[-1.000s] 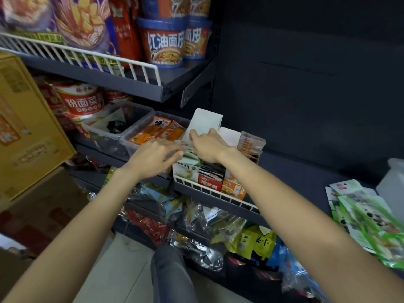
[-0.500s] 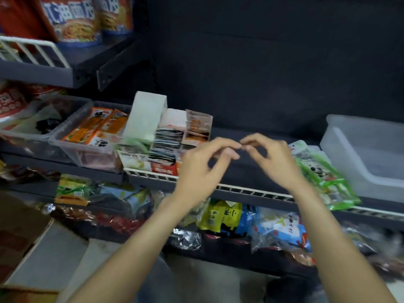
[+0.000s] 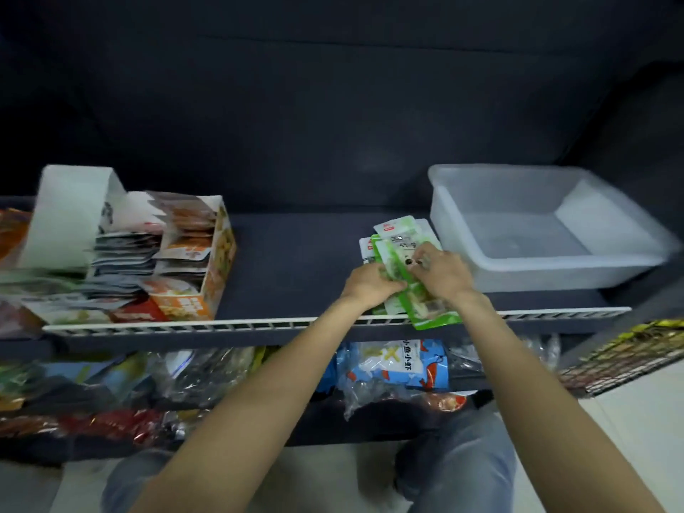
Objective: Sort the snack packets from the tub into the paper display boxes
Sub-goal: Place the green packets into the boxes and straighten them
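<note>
We have both hands on a small pile of green and white plastic snack packets (image 3: 398, 253), which lies on the dark shelf (image 3: 296, 264) just left of the clear plastic tub (image 3: 547, 231). Our left hand (image 3: 370, 285) curls its fingers round the near left edge of the pile, and our right hand (image 3: 444, 270) pinches the packets from the right, so the two grip the same bunch. The tub looks empty.

We judge this the gathering step: squaring the loose packets into one bundle. Next we would carry it leftward, well apart from here, to the paper display boxes (image 3: 148, 253), already crowded with upright sachets, and find a matching slot.

A white wire rail (image 3: 222, 323) edges the shelf; beneath it, bagged snacks (image 3: 392, 364) crowd a lower tier. The backing is dark, the lighting dim.
</note>
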The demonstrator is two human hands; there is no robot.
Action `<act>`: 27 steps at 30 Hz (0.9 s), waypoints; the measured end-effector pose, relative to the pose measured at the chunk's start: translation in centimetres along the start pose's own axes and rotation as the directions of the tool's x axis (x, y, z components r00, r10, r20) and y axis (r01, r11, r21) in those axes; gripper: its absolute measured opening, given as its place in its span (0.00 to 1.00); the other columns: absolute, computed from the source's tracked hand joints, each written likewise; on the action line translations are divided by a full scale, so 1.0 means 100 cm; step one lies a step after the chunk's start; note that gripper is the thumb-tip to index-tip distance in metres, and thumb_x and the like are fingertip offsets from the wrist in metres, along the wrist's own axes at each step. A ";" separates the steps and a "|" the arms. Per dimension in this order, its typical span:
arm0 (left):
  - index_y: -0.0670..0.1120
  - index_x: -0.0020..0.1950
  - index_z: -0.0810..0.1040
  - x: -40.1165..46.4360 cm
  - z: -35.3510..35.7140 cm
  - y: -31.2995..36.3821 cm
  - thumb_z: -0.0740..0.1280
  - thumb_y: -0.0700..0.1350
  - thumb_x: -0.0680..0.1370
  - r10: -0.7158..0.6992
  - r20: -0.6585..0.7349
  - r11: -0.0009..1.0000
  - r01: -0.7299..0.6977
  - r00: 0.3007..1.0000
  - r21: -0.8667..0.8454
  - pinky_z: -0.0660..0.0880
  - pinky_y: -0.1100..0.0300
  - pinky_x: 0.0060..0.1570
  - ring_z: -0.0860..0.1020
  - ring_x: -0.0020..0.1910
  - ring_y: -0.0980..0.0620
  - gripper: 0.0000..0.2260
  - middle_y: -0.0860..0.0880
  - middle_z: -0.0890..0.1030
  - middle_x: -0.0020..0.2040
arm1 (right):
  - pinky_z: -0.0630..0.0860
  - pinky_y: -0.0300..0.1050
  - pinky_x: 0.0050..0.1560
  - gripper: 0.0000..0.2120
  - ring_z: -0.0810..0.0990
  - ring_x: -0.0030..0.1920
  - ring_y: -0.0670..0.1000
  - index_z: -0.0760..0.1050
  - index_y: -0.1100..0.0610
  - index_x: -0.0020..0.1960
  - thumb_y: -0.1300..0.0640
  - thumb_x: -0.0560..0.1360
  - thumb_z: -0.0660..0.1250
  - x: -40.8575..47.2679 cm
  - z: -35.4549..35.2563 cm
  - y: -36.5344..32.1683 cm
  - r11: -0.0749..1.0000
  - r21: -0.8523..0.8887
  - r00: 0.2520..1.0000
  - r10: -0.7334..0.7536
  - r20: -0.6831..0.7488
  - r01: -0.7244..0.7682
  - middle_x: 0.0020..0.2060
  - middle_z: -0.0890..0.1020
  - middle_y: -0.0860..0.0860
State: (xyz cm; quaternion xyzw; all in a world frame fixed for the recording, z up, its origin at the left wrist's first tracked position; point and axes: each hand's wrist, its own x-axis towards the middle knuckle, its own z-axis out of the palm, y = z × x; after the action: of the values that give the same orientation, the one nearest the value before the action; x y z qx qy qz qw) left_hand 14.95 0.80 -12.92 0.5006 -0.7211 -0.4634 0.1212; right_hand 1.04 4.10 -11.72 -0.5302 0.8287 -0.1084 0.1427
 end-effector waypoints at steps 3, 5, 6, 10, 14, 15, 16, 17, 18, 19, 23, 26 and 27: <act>0.47 0.58 0.76 0.006 0.008 0.003 0.75 0.50 0.70 0.021 -0.013 0.998 -0.021 1.000 -0.057 0.74 0.59 0.54 0.77 0.54 0.51 0.19 0.50 0.80 0.54 | 0.72 0.47 0.53 0.18 0.77 0.56 0.61 0.68 0.56 0.63 0.49 0.77 0.64 -0.002 -0.002 -0.001 0.991 0.126 0.999 0.036 0.014 -0.037 0.56 0.78 0.60; 0.46 0.62 0.72 0.007 0.010 0.006 0.78 0.48 0.66 0.029 -0.028 0.996 -0.031 0.999 -0.078 0.72 0.60 0.53 0.75 0.54 0.53 0.28 0.52 0.77 0.54 | 0.72 0.47 0.54 0.21 0.76 0.56 0.61 0.66 0.57 0.65 0.50 0.76 0.67 -0.001 -0.003 -0.002 0.977 0.204 0.998 0.052 0.016 -0.055 0.58 0.76 0.60; 0.46 0.65 0.70 0.008 0.011 0.005 0.79 0.47 0.64 0.033 -0.042 0.996 -0.036 0.999 -0.087 0.73 0.59 0.55 0.75 0.56 0.52 0.32 0.52 0.77 0.56 | 0.72 0.47 0.55 0.23 0.76 0.57 0.61 0.65 0.57 0.66 0.51 0.75 0.68 0.000 -0.004 -0.003 0.972 0.227 0.998 0.054 0.015 -0.056 0.59 0.75 0.60; 0.48 0.69 0.67 0.008 0.009 -0.003 0.79 0.39 0.65 0.036 -0.010 0.971 -0.038 0.999 -0.238 0.72 0.60 0.57 0.76 0.59 0.52 0.36 0.52 0.78 0.58 | 0.70 0.48 0.60 0.33 0.74 0.60 0.62 0.58 0.54 0.72 0.52 0.73 0.70 0.004 -0.006 -0.006 0.966 0.250 0.997 0.063 0.036 -0.070 0.64 0.66 0.61; 0.49 0.66 0.66 0.006 -0.011 -0.011 0.74 0.34 0.70 0.025 0.020 0.966 -0.019 0.999 -0.257 0.69 0.69 0.50 0.74 0.56 0.56 0.29 0.53 0.76 0.53 | 0.71 0.48 0.60 0.39 0.73 0.60 0.62 0.52 0.52 0.75 0.56 0.73 0.71 0.006 -0.010 -0.005 0.973 0.220 0.996 0.063 0.060 -0.074 0.65 0.63 0.60; 0.45 0.69 0.66 0.006 -0.018 -0.016 0.73 0.34 0.71 0.002 0.037 0.969 0.008 0.999 -0.247 0.69 0.68 0.50 0.74 0.54 0.55 0.29 0.51 0.76 0.54 | 0.72 0.49 0.59 0.40 0.74 0.59 0.62 0.51 0.51 0.76 0.58 0.72 0.71 0.005 -0.010 -0.005 0.980 0.186 0.996 0.062 0.056 -0.071 0.65 0.63 0.60; 0.43 0.70 0.67 0.007 -0.025 -0.022 0.72 0.35 0.72 -0.013 0.047 0.972 0.023 0.999 -0.234 0.71 0.66 0.50 0.75 0.54 0.54 0.28 0.49 0.78 0.57 | 0.73 0.50 0.59 0.41 0.74 0.59 0.62 0.48 0.51 0.77 0.59 0.72 0.70 0.003 -0.009 -0.005 0.990 0.126 0.997 0.056 0.050 -0.062 0.64 0.64 0.60; 0.42 0.68 0.71 0.009 -0.031 -0.028 0.72 0.36 0.72 -0.016 0.045 0.980 0.025 0.999 -0.199 0.72 0.64 0.51 0.76 0.54 0.53 0.25 0.47 0.78 0.59 | 0.73 0.51 0.58 0.42 0.75 0.59 0.62 0.46 0.50 0.77 0.60 0.73 0.69 0.001 -0.008 -0.005 0.997 0.062 0.998 0.044 0.049 -0.047 0.65 0.63 0.60; 0.43 0.65 0.74 0.009 -0.038 -0.034 0.72 0.36 0.73 -0.007 0.020 0.986 0.011 1.000 -0.166 0.73 0.62 0.52 0.78 0.54 0.52 0.21 0.45 0.79 0.59 | 0.72 0.52 0.58 0.42 0.75 0.59 0.62 0.44 0.49 0.77 0.60 0.73 0.68 -0.002 -0.006 -0.004 0.999 0.016 0.998 0.032 0.051 -0.033 0.66 0.64 0.60; 0.44 0.62 0.76 0.010 -0.044 -0.038 0.72 0.37 0.73 -0.001 -0.024 0.992 -0.002 1.000 -0.123 0.73 0.62 0.53 0.78 0.55 0.52 0.18 0.46 0.80 0.59 | 0.72 0.52 0.58 0.43 0.75 0.59 0.62 0.44 0.48 0.77 0.61 0.73 0.67 -0.005 -0.004 -0.004 1.000 0.000 0.998 0.027 0.055 -0.027 0.66 0.65 0.60; 0.44 0.63 0.74 0.008 -0.069 -0.051 0.72 0.39 0.72 -0.008 -0.240 1.000 0.001 0.971 -0.029 0.73 0.55 0.59 0.77 0.57 0.49 0.20 0.47 0.79 0.58 | 0.74 0.53 0.53 0.45 0.77 0.57 0.61 0.46 0.45 0.76 0.65 0.71 0.69 -0.010 0.002 -0.005 0.997 0.068 1.000 0.025 -0.016 -0.024 0.65 0.69 0.59; 0.44 0.64 0.73 -0.006 -0.084 -0.057 0.71 0.39 0.73 -0.004 -0.262 0.993 -0.026 0.965 -0.111 0.73 0.49 0.60 0.77 0.57 0.48 0.20 0.47 0.78 0.58 | 0.74 0.52 0.51 0.47 0.76 0.59 0.59 0.43 0.45 0.76 0.67 0.70 0.69 -0.013 0.003 -0.011 0.980 0.189 0.990 -0.026 -0.138 0.053 0.68 0.70 0.55; 0.45 0.63 0.73 -0.013 -0.089 -0.059 0.71 0.38 0.73 0.011 -0.274 0.989 -0.052 0.962 -0.140 0.74 0.48 0.59 0.77 0.57 0.48 0.19 0.47 0.79 0.58 | 0.74 0.51 0.52 0.47 0.76 0.59 0.57 0.43 0.46 0.76 0.67 0.70 0.69 -0.014 0.002 -0.015 0.949 0.302 0.985 -0.047 -0.165 0.096 0.67 0.71 0.53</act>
State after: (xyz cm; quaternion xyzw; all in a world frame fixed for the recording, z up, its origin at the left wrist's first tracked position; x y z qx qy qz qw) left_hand 24.80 -3.41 -12.41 0.5379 -0.6697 -0.4394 0.2628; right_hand 2.93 4.76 -11.23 -0.5209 0.7905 -0.2828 0.1544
